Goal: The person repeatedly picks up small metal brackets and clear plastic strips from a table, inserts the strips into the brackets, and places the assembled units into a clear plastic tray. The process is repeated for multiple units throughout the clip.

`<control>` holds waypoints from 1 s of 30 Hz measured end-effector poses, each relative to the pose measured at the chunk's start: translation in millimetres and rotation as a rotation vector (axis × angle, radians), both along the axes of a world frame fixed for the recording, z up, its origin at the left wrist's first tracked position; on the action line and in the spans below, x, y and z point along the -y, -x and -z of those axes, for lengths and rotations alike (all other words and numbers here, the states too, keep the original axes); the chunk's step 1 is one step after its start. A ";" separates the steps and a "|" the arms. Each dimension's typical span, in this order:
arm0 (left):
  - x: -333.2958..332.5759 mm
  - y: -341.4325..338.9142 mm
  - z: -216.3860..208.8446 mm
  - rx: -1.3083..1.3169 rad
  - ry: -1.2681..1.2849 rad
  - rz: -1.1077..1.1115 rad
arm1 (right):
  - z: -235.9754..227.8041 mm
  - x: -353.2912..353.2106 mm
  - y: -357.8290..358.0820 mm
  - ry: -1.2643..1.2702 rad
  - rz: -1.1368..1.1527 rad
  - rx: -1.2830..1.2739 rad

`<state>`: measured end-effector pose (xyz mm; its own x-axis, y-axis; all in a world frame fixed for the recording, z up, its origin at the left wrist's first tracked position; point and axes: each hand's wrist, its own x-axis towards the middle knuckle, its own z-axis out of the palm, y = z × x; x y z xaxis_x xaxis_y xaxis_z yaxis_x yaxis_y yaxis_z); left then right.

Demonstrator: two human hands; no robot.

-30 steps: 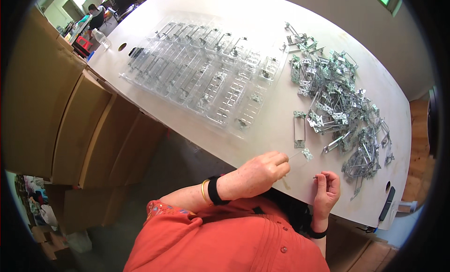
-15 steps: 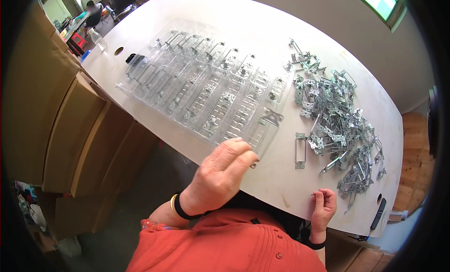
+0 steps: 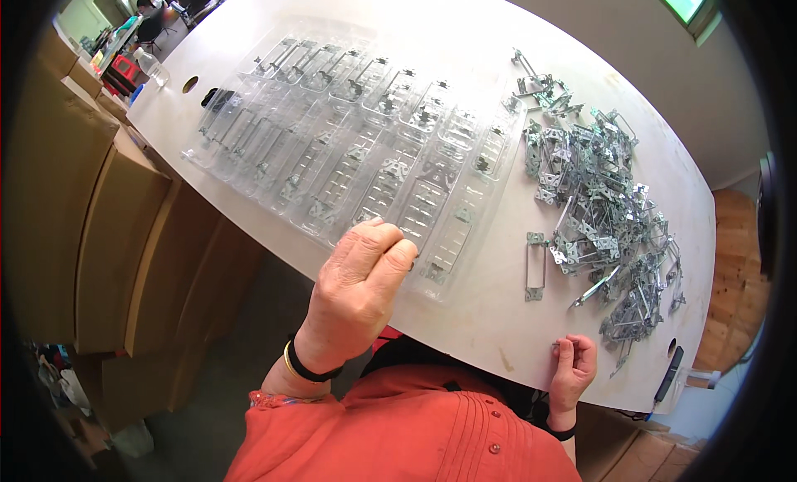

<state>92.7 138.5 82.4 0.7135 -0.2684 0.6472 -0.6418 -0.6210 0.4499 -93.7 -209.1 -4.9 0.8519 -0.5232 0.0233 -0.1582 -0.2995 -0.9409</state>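
Over the near edge of a clear plastic tray (image 3: 490,225), my left hand (image 3: 353,283) is closed in a pinch. It seems to grip the near end of a thin metal bracket (image 3: 438,175), which is hard to make out against the tray; a dark bit shows at the fingertips. Similar long metal brackets lie in the tray's slots, one of them in the slot (image 3: 436,271) to the right of my left hand. At the table's front edge, my right hand (image 3: 573,370) is closed, thumb against fingers. Something thin and small pokes out at its fingertips.
A tangled heap of metal brackets (image 3: 594,200) covers the table's right side. One single bracket (image 3: 535,266) lies left of it. A black-handled tool (image 3: 669,376) is at the right edge. Cardboard boxes (image 3: 133,249) stand on the left. A bottle (image 3: 151,67) sits at the far left corner.
My left hand has moved left and slightly away from me with the bracket, uncovering the bracket in the right-hand slot. My right hand stays in place. The view has shifted slightly.
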 end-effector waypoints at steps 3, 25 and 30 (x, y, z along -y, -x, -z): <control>2.4 -4.2 0.3 -0.009 -0.043 0.017 | 0.6 -0.1 1.1 -0.021 0.008 0.003; -1.4 -15.4 -8.8 -0.105 -0.178 -0.019 | 2.2 -2.1 -2.7 0.009 0.033 0.002; -1.3 -15.0 -10.6 -0.136 -0.180 -0.032 | 1.8 -2.1 -2.9 0.009 0.041 -0.008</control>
